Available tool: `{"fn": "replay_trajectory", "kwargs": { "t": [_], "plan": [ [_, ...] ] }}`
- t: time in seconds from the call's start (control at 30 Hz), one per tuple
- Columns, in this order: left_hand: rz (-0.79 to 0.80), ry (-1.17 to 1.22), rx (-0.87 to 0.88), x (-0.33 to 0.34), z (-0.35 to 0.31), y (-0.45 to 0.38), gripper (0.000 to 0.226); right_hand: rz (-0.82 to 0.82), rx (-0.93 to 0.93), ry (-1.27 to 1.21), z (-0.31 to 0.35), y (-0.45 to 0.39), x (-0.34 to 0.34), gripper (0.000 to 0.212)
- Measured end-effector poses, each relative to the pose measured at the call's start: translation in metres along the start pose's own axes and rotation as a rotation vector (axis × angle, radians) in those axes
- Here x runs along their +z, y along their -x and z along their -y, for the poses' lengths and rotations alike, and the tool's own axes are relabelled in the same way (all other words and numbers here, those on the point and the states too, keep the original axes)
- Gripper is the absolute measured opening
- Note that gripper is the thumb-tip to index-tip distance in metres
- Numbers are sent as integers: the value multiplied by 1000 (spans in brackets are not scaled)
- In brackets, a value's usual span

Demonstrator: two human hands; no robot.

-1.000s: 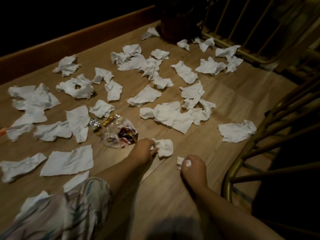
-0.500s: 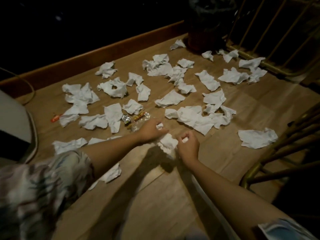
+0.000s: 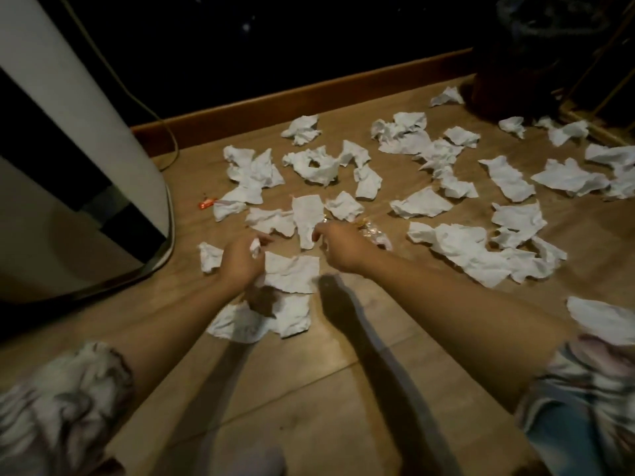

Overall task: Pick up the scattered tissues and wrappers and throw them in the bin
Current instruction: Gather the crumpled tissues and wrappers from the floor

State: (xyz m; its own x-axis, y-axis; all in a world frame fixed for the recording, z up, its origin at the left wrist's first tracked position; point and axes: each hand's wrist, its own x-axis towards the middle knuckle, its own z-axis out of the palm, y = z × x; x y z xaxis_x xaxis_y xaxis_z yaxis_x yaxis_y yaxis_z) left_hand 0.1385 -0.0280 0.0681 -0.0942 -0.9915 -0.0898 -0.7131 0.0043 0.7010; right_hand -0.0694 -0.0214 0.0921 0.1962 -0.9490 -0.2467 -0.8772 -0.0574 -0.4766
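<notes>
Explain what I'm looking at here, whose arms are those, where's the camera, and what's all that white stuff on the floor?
There is no machine. A person wears a camera on their head, looking down at their own two arms. The left hand is closed around a small wad of tissue. The right hand reaches toward a clear crinkly wrapper; whether it grips anything is unclear. Many crumpled white tissues are scattered over the wooden floor. A small orange wrapper lies to the left. The dark bin stands far right.

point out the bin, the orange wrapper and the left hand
bin [image 3: 515,63], head view, on its dark side wall
orange wrapper [image 3: 207,203], head view, on its middle
left hand [image 3: 240,259], head view, on its back
</notes>
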Motion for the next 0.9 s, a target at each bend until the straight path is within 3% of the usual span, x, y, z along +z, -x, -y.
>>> {"fn": "replay_trajectory", "kwargs": {
  "t": [0.13,0.23,0.3,0.37,0.47,0.57,0.67,0.77,0.9],
  "plan": [
    [-133,80,-154,15,55,37,52,190,-47,15,21,-2,59,48],
    [-85,-27,-255,30,88,60,76,279,-21,11,20,11,111,72],
    [-35,-93,-267,38,106,75,84,272,41,-46,13,23,137,77],
    [-23,-144,-225,45,123,83,78,215,84,-84,7,35,154,66],
    [-47,-158,-115,49,140,81,39,98,82,-103,5,47,166,32],
    [-82,-33,-69,47,143,76,17,26,101,-130,7,45,166,25],
    [-187,163,-162,41,131,65,24,-97,184,-247,13,29,155,24],
    [-319,275,-265,32,120,39,26,-276,305,-319,28,4,139,38],
    [-343,293,-185,17,122,3,26,-425,302,-364,51,-26,124,25]
  ]
}}
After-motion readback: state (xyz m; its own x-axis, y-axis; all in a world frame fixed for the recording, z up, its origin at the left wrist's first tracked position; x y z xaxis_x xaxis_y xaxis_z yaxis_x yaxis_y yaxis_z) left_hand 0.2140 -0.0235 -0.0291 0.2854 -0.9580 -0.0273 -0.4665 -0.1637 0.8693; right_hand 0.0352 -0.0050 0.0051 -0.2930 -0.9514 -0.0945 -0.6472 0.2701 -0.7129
